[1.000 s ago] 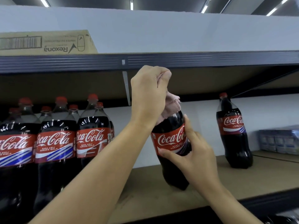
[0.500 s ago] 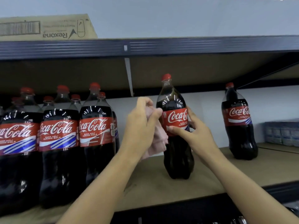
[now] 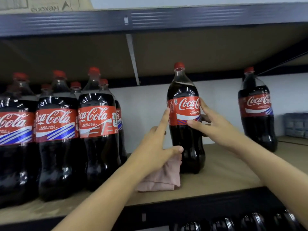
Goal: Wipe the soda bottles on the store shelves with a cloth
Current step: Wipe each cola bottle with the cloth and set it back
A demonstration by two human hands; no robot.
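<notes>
From my head camera, I look at a shelf [image 3: 221, 174] in a store. The Coca-Cola bottle [image 3: 185, 130] I am cleaning stands straight up on the shelf, with its red cap at the top and its bottom on the board. So its long way runs up and down. It is right in front of me, between my two hands. My right hand [image 3: 211, 125] is on the right side of the bottle, up at the red label. Its fingers bend around the label and hold the bottle. My left hand [image 3: 158, 147] is on the left side and a bit lower. Its pointer finger is straight and its tip touches the edge of the label. Its thumb sticks out toward the dark lower part of the bottle. The pink cloth [image 3: 160, 179] hangs under my left palm and looks tucked in there, and its low end sits on the shelf just beside the bottom of the bottle. I think my left hand is the one to wipe next, since it has the cloth and the bottle is just to its right. A row of other Coca-Cola bottles [image 3: 58, 134] stands to the left, and one more bottle [image 3: 257, 112] stands well apart on the right.
</notes>
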